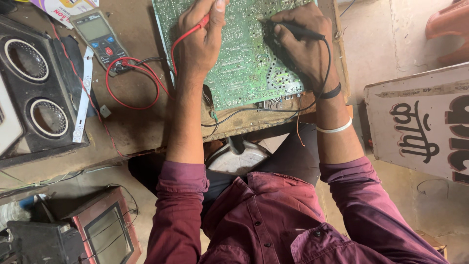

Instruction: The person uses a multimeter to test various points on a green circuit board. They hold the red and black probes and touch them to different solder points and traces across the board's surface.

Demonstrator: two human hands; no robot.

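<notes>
On the brown table (132,127), a green circuit board (244,58) lies flat under both hands. Left hand (198,44): grip closed on red probe (202,22), tip on board. Right hand (305,41): grip closed on black probe (298,32), tip on board. Grey multimeter (100,39) lies left of the board, red lead looped beside it.

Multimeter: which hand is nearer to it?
Left. The left hand, holding the red probe, sits beside the multimeter at the near edge of the circuit board; the right hand, holding the black probe, is across the board, farther off.
</notes>
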